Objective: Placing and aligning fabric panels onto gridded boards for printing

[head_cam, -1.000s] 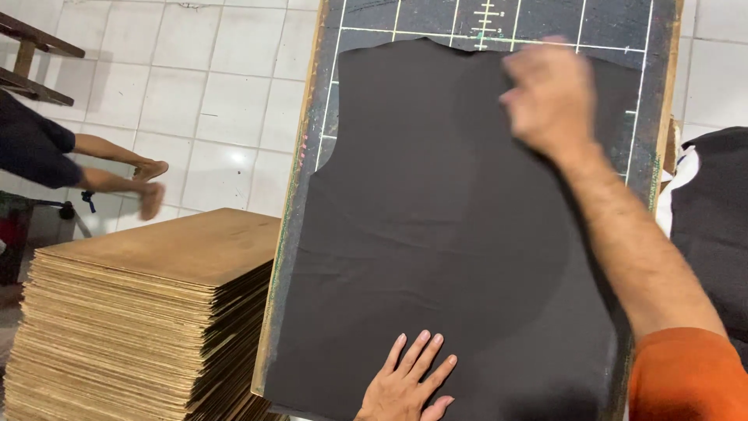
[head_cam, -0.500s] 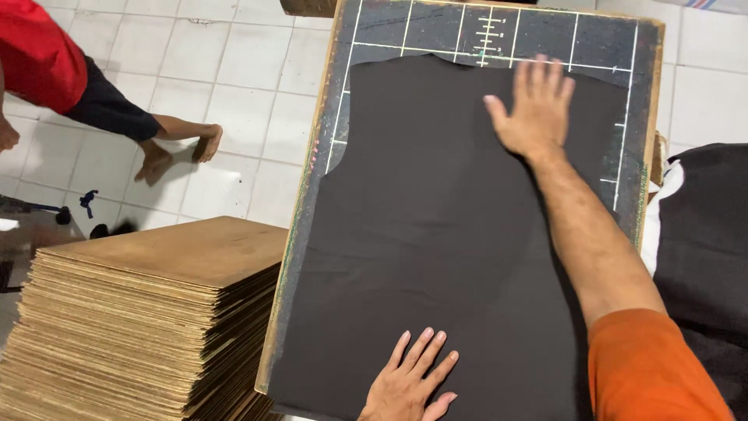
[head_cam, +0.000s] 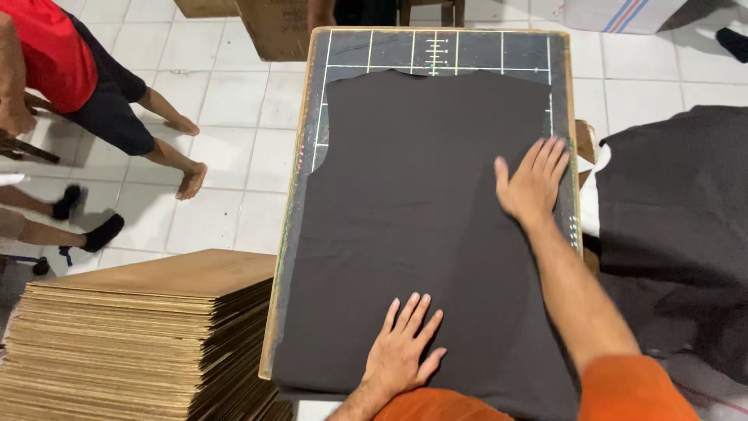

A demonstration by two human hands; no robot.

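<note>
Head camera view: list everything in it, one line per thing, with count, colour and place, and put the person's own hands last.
Fabric piece: one, black, spread flat on the board, centre.
Board: one, dark with pale grid lines and a wooden rim, under the fabric.
Stack of thin boards: one stack, tan, lower left.
Fabric pile: one, black, right of the board.
Cardboard boxes: two, brown, top left on the floor.
Floor tiles: many, white, left and top.
Other people: one in red top and dark shorts, barefoot, upper left; another's legs in dark shoes below.
Left hand: one, flat on the fabric's near end.
Right hand: one, flat on the fabric's right edge.
</note>
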